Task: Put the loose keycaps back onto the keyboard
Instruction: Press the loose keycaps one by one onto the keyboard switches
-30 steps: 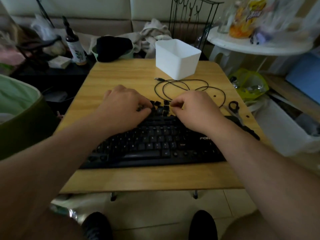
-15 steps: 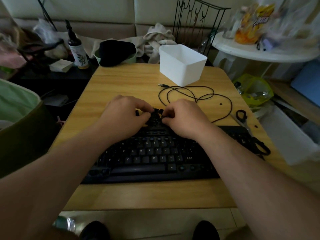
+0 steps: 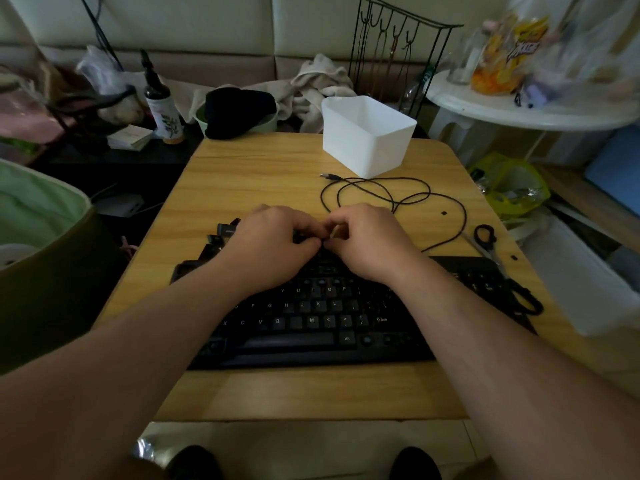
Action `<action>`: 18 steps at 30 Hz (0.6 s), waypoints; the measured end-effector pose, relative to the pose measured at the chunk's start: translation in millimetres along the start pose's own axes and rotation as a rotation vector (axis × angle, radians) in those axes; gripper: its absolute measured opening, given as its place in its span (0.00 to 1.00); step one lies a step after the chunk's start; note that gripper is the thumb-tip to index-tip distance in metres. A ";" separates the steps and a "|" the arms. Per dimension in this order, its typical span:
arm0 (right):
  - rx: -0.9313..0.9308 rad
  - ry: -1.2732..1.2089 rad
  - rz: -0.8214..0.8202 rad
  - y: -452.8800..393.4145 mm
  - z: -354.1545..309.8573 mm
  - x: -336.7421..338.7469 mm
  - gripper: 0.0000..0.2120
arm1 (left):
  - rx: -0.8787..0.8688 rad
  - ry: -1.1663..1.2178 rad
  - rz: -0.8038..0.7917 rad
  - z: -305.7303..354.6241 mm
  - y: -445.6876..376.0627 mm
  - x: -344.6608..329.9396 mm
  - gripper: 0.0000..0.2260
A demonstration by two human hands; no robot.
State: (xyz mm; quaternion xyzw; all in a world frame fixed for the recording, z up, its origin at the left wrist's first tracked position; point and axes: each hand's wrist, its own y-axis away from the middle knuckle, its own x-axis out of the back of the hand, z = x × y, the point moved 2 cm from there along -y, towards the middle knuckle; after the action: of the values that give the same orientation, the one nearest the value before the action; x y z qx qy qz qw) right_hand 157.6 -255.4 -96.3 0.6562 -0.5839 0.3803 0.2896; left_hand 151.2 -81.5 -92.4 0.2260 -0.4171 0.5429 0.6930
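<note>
A black keyboard (image 3: pixel 311 320) lies across the near half of the wooden table (image 3: pixel 256 168). Several loose black keycaps (image 3: pixel 221 233) sit on the table behind the keyboard's far left edge. My left hand (image 3: pixel 273 247) and my right hand (image 3: pixel 370 244) meet over the keyboard's top rows, fingers curled. Their fingertips pinch a small black keycap (image 3: pixel 323 241) between them. Some key positions in the upper rows look bare, though the hands hide most of that area.
A white plastic bin (image 3: pixel 367 136) stands at the table's far side. A black cable (image 3: pixel 391 199) loops in front of it. Black scissors (image 3: pixel 505 268) lie at the right edge, partly over the keyboard. Clutter surrounds the table, with a round white side table (image 3: pixel 533 105) at right.
The view has shifted, so the table sits lower and closer. Both hands have drawn together until their fingertips meet, and the loose keycaps left of my left hand are now uncovered.
</note>
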 end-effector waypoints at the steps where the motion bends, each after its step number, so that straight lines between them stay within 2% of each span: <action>1: 0.011 -0.009 0.000 0.5 -0.7 0.9 0.11 | 0.004 0.000 -0.002 0.9 0.5 -0.6 0.10; 4: 0.017 -0.064 0.011 1.8 -0.7 7.3 0.14 | 0.014 0.023 0.006 1.1 2.0 -0.9 0.10; 11: -0.130 -0.501 0.086 10.8 8.8 17.5 0.09 | 0.053 0.108 -0.011 5.6 4.9 2.3 0.11; 14: -0.127 -0.664 0.057 15.7 11.3 17.4 0.10 | 0.098 0.290 -0.030 9.9 7.4 2.5 0.11; 18: -0.047 -0.726 0.031 23.1 9.5 22.6 0.14 | 0.087 0.458 -0.008 20.4 11.6 4.4 0.09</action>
State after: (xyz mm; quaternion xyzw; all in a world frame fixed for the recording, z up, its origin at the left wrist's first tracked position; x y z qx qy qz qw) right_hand 137.1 -279.0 -84.0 0.7328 -0.6671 0.1132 0.0724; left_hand 133.8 -91.1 -79.2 0.1284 -0.2244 0.5946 0.7613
